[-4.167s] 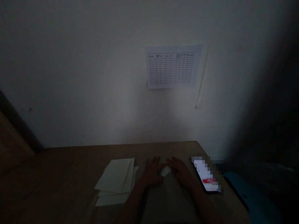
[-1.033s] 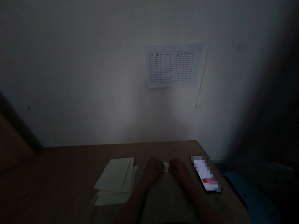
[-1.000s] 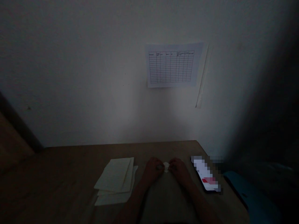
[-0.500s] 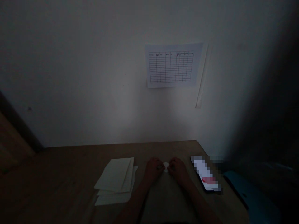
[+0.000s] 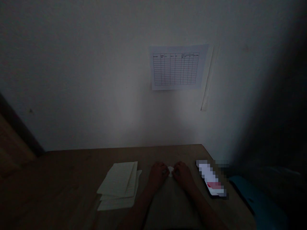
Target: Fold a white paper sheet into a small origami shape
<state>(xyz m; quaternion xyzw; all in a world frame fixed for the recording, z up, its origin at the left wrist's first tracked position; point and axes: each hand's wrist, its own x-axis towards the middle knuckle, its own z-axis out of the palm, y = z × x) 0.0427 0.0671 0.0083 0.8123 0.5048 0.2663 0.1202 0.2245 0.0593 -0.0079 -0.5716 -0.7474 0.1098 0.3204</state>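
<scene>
A small piece of white paper [image 5: 170, 171] sits at the centre of the view, just above the near edge of a wooden worktop [image 5: 59, 171]. It looks light, thin and soft, likely to crease or slide easily, and its narrow edges seem the likeliest place to take hold with the fingertips. Its rounded top shows, but the rest is hidden, and the dim light does not settle whether it is folded.

The left hand [image 5: 158, 174] and right hand [image 5: 182, 174] curl in from either side of the piece, narrowly spaced, with their fingertips at or against it. The pictures cannot show whether they grip it or only touch it.

To the left of the piece, just beyond the left hand, lies a loose stack of pale paper sheets [image 5: 117, 185], matte and slightly uneven at the edges. To its right lies a smooth, flat phone [image 5: 210, 178] with a lit, blurred screen showing a red patch. Farther right, a blue object [image 5: 257, 204] fades into shadow. Beyond the piece, a printed grid chart [image 5: 176, 67] hangs on a plain wall [image 5: 96, 70].
</scene>
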